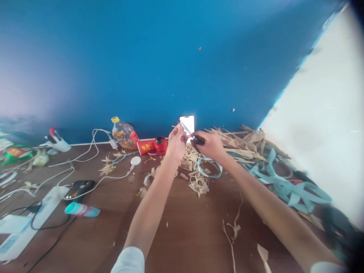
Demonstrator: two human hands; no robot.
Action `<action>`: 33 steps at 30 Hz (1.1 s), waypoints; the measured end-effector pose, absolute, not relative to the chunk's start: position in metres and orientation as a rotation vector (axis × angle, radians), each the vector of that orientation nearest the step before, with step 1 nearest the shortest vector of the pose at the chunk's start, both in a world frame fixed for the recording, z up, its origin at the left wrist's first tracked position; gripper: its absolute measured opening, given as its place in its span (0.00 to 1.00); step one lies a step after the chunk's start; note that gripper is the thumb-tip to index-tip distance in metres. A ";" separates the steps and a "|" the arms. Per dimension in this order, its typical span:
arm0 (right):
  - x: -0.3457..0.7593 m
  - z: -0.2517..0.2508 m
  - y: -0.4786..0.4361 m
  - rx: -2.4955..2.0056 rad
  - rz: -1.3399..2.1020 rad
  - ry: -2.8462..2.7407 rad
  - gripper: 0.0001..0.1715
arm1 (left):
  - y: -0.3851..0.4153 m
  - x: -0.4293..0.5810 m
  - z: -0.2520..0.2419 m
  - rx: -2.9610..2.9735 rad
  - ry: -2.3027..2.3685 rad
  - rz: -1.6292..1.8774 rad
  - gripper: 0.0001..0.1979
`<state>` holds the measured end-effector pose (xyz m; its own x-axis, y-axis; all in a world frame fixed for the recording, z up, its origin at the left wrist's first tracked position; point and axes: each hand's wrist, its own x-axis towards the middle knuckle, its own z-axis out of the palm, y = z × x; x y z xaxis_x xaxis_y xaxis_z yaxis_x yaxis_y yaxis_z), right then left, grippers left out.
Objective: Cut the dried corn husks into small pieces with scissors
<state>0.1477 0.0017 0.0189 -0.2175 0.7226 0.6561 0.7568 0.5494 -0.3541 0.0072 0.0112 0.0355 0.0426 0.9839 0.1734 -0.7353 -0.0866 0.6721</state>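
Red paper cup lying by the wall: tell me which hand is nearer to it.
Left. The left hand is raised just right of the red cup; the right hand, holding scissors, is farther right.

Both arms outstretched, left hand and right hand closed, near together.

Black-handled scissors in my right hand's fingers; pale tan husk scraps below them, a red cup left of my left fingers.
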 end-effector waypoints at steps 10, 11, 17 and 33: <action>0.154 0.025 0.004 -1.143 -0.020 -2.048 0.12 | 0.014 0.001 0.037 0.797 0.525 1.473 0.09; 0.154 0.025 0.004 -1.147 -0.018 -2.052 0.12 | 0.014 0.001 0.037 0.800 0.534 1.475 0.09; 0.154 0.026 0.005 -1.147 -0.021 -2.056 0.12 | 0.015 0.001 0.035 0.812 0.526 1.461 0.10; 0.161 0.031 0.006 -1.156 -0.064 -2.091 0.10 | 0.017 -0.002 0.033 0.880 0.574 1.487 0.13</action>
<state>0.1610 0.0063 0.0312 -0.3260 0.7137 0.6200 0.7505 0.5942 -0.2894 -0.0024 0.0165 0.0325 0.0439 0.9813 0.1874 -0.6011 -0.1238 0.7895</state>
